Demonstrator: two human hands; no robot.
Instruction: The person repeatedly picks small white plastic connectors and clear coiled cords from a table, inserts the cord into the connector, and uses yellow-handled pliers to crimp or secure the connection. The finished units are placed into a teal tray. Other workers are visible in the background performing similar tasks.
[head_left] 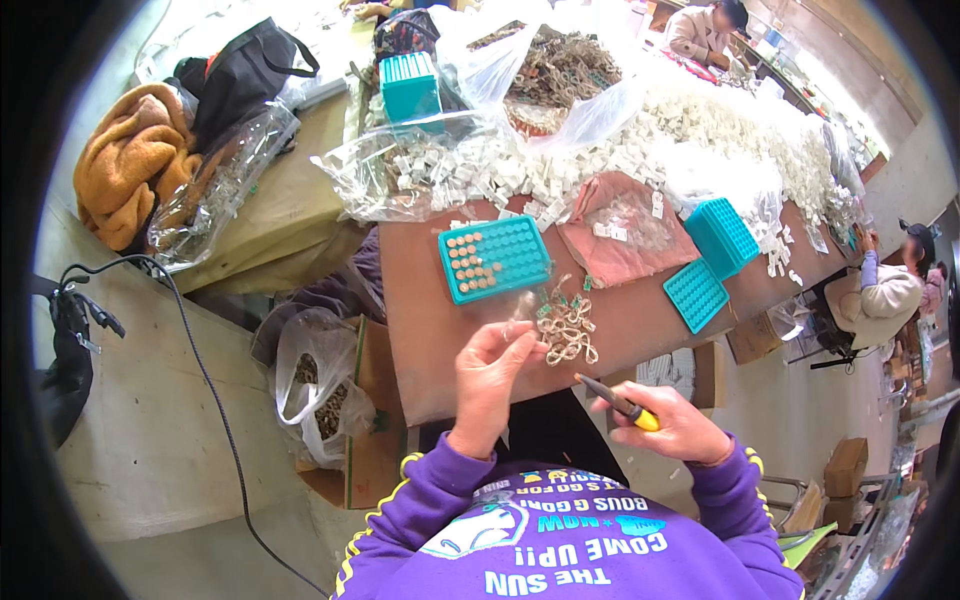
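My left hand [488, 378] is raised over the near edge of the brown table [425, 365], thumb and forefinger pinched. What lies between those fingertips is too small and pale to make out. My right hand [672, 425] is closed around a hand tool [632, 408] with a yellow-and-black handle and a long dark tip pointing up and left; its exact kind is unclear. Just beyond my left fingertips lies a small heap of beige looped cords [568, 328]. Behind it, a teal tray [520, 265] with rows of round pockets holds several small round tan pieces on its left side.
White small pieces [480, 170] pile across the far table beside a plastic bag of brownish cords [560, 75]. A pink cloth [630, 245], a teal rack [722, 238] and a teal perforated tray [696, 296] lie right. A cardboard box [375, 420] stands below left. Two people work farther off.
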